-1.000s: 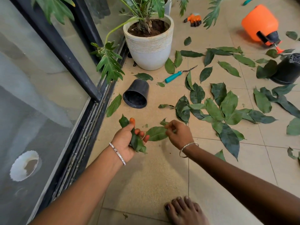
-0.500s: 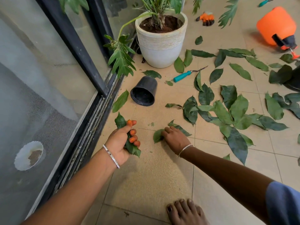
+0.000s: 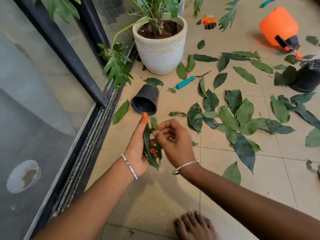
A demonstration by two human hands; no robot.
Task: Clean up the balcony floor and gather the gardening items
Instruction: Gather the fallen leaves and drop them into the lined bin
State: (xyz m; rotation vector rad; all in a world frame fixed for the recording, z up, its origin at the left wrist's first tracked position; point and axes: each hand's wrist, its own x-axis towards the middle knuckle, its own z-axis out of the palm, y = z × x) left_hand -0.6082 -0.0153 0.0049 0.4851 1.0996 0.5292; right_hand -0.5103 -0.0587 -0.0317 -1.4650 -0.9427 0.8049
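Here, my left hand (image 3: 138,149) is turned with the palm facing right. Its thumb is stretched straight out away from me, and the other fingers are curled round a bundle of leaves (image 3: 149,155) that lies lengthwise along the palm. My right hand (image 3: 174,141) is pressed close against it, knuckles up and fingers bent. Its fingertips pinch a single leaf (image 3: 153,122) at the far end of the bundle. Both forearms reach in from below and meet in a narrow V above the tiled floor (image 3: 155,196).

Just past my thumb tip a small black pot (image 3: 145,99) lies on its side, its mouth turned toward me. Left of it a lone leaf (image 3: 121,111) rests beside the door track (image 3: 90,153). To the right of my right hand, scattered leaves (image 3: 230,118) cover the tiles thickly.

Beyond the pot stands a white planter (image 3: 160,49) with a plant in soil. A teal-handled tool (image 3: 186,82) lies between it and the leaves. Far off to the right an orange sprayer (image 3: 278,26) lies tipped over, near a second black pot (image 3: 308,77) at the frame's edge. A pair of orange gloves (image 3: 207,20) sits beyond the planter. Nearest to me, my bare foot (image 3: 194,226) is planted under the right forearm.
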